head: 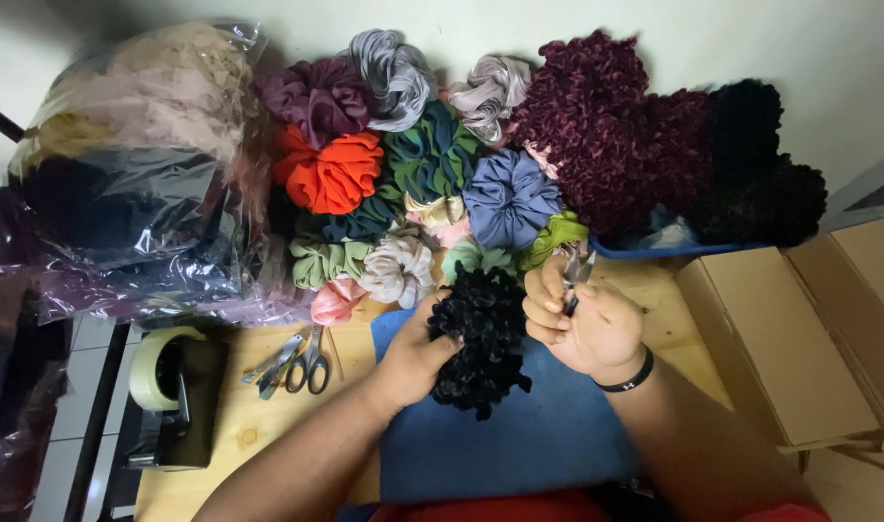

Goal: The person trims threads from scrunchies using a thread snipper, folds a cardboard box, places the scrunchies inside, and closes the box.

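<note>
My left hand grips a fluffy black scrunchie from its left side, holding it over a blue cloth on the wooden table. My right hand is closed around small metal thread snips, their tips pointing up beside the scrunchie's upper right edge. A black band sits on my right wrist.
A heap of coloured scrunchies fills the back of the table, with dark red and black fluffy ones at right. Plastic bags of fabric lie left. A tape dispenser, scissors and cardboard boxes stand nearby.
</note>
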